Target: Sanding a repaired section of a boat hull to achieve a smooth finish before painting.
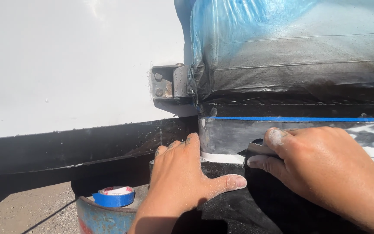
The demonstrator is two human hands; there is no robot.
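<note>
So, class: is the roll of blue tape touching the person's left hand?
Apart. The head view shows the roll of blue tape lying on the drum, with a dark gap between it and the left hand.

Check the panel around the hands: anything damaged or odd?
Yes. The metal hinge bracket shows rust around its bolts, and black overspray darkens the plastic sheeting above the blue tape line. The right hand presses a small scraper at the white strip.

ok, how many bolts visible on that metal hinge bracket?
2, both on the left face of the metal bracket: upper bolt near the top, lower bolt just below it. Plastic sheeting covers the right side, so more may be hidden.
</note>
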